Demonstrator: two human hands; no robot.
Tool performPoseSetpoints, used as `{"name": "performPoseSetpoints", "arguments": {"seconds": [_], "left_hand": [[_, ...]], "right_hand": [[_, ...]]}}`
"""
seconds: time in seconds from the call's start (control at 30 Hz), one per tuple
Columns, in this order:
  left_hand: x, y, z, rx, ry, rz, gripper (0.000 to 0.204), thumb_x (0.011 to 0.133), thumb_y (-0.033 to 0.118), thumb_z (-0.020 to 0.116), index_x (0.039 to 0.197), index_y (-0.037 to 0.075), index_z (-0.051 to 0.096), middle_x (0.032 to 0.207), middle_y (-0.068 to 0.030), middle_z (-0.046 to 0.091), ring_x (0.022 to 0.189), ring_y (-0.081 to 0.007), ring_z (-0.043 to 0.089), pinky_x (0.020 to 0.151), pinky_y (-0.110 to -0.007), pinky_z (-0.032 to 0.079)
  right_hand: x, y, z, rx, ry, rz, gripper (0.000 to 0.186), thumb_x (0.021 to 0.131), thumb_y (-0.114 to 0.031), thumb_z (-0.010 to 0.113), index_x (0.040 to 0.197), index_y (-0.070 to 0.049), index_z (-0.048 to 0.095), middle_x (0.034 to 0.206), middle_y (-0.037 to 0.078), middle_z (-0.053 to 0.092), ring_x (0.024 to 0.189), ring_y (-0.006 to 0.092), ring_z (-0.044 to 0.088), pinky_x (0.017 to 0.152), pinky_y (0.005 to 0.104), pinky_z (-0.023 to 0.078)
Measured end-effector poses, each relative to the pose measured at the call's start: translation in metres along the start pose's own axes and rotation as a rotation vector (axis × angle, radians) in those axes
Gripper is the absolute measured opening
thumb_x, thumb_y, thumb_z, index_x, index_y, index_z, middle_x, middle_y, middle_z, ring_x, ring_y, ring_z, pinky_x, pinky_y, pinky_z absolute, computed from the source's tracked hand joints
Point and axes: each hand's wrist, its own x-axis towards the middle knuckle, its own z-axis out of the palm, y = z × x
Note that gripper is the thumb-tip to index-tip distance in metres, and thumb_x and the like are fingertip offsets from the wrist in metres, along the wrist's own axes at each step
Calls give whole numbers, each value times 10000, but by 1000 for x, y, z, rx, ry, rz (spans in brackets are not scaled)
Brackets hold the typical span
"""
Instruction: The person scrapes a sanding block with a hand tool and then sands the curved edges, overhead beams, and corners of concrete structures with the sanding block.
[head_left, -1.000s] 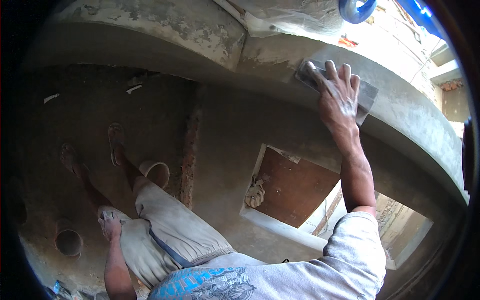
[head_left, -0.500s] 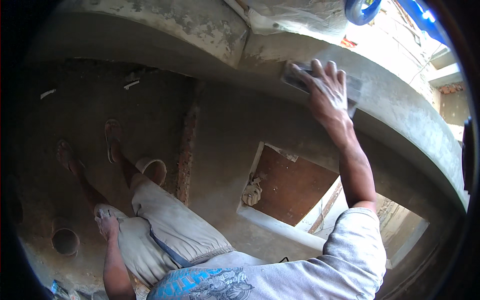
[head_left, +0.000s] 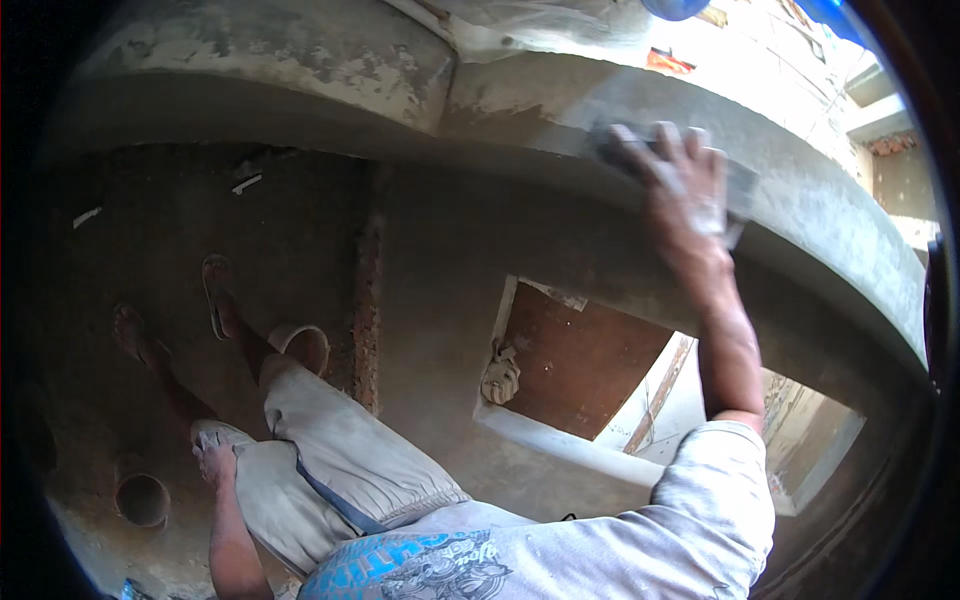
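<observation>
My right hand (head_left: 690, 200), pale with dust and blurred by motion, is closed on a dark, flat rectangular plastering float (head_left: 742, 185). The float lies against the grey cement face of a curved beam (head_left: 800, 190), at the upper right. Its handle is hidden under my palm. A patchy, lighter strip of plaster shows on the beam to the left of the float. Low on the left, my left hand (head_left: 213, 458) sits beside the knee of my light trousers (head_left: 350, 430). Its dusty fingers are curled, and what they hold, if anything, is too small to make out.
Two round pipe ends (head_left: 142, 499) open near my legs. A rough brick edge (head_left: 367, 320) runs beside my sandalled feet. Below the beam is a wall opening (head_left: 585, 370) with a brown board, and a cloth-like bundle (head_left: 501, 378) hangs at its side. White sheeting (head_left: 550, 30) covers the top.
My right hand and the float have shifted slightly right and down in the picture. The whole view has also moved a little. The left hand stays by the knee.
</observation>
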Motion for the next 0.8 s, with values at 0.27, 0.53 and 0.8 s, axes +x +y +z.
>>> {"name": "performPoseSetpoints", "arguments": {"seconds": [0.27,0.53,0.8], "left_hand": [[21,-15,9,35,38,36,669,960,497,489,1487,99,384,1492,-266,385,1347,-413,425,1094,-471,386],[25,-33,12,-4,17,112,677,955,502,497,1480,89,387,1492,-201,418,1360,-381,413,1099,-478,374],[21,-23,5,39,20,93,660,954,487,504,1471,91,394,1497,-197,410,1352,-379,421,1088,-492,382]], "right_hand": [[-15,-5,-11,149,85,18,633,809,-5,534,1379,-278,560,1171,50,531,1088,263,455,913,430,362],[-17,-5,14,54,114,-56,628,814,-11,547,1378,-286,559,1225,91,527,1098,302,456,927,454,385],[-30,10,-11,169,87,7,630,804,8,534,1367,-274,570,1149,71,528,1076,289,452,902,444,363]]}}
